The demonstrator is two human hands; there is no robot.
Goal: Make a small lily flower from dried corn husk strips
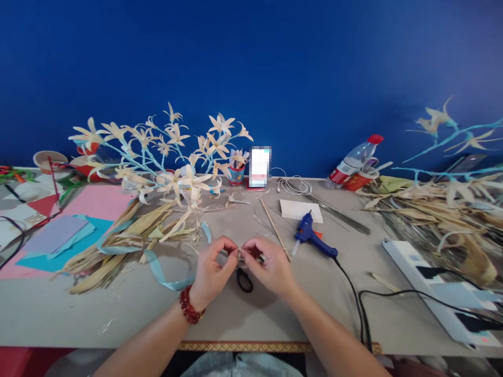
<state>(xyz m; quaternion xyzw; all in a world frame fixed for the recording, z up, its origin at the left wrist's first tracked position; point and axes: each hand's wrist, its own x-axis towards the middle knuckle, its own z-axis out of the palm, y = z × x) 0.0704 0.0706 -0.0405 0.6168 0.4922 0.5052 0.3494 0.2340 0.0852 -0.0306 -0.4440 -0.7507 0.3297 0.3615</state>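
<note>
My left hand [215, 267] and my right hand [267, 264] meet over the middle of the table, thumbs and forefingers pinched tip to tip. Whatever sits between the fingertips is too small to name. A red bead bracelet [190, 305] circles my left wrist. Beneath the hands lies a pair of scissors, of which a black handle loop [244, 281] shows; the rest is mostly hidden. Light blue ribbon [168, 283] curls beside my left hand. To the right of my right hand rests a blue glue gun [314, 235], its nozzle near a white card [301, 210].
Pale husk flowers [192, 180] on blue stems stand at back left, with dried husks [113, 251] and coloured paper [58, 235] below. A phone [259, 166] leans at the back. Wires [341, 214], a bottle [353, 161] and a power strip [432, 293] with black cables lie right.
</note>
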